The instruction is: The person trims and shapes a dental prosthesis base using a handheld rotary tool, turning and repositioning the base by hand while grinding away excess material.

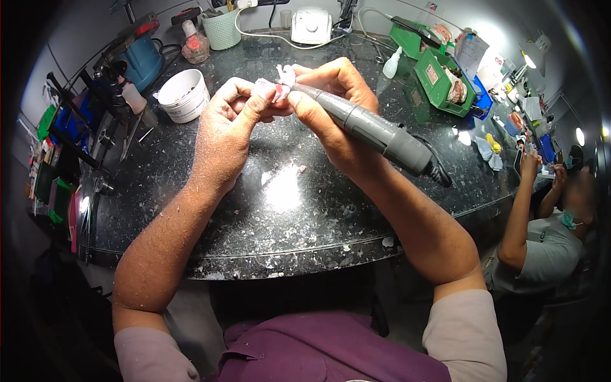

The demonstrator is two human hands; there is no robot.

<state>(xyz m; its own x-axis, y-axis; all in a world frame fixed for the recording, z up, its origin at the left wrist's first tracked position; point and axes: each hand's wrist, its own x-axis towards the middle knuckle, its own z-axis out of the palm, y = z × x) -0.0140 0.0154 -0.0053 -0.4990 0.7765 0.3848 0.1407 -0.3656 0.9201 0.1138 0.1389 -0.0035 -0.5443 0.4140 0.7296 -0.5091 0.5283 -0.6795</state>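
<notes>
My left hand (219,140), dusted with pale powder, pinches a small pink-and-white denture piece (280,93) between thumb and fingers above the bench. Wrapped around a dark grey rotary handpiece (364,125) is my right hand (338,148). The handpiece slants, its front end by the piece and its cord end toward the lower right. My two hands are close together, and the right fingertips are beside the pink-and-white piece. The fingers partly cover the piece, so its full shape is hidden. Whether the tool's tip touches it I cannot tell.
The dark speckled bench (267,235) carries scattered white dust. A white tub (183,97) stands left of my hands. Green boxes (439,83) with dental models and a white squeeze bottle (393,62) lie at the right. A white control box (311,25) is behind; another person (541,254) works at right.
</notes>
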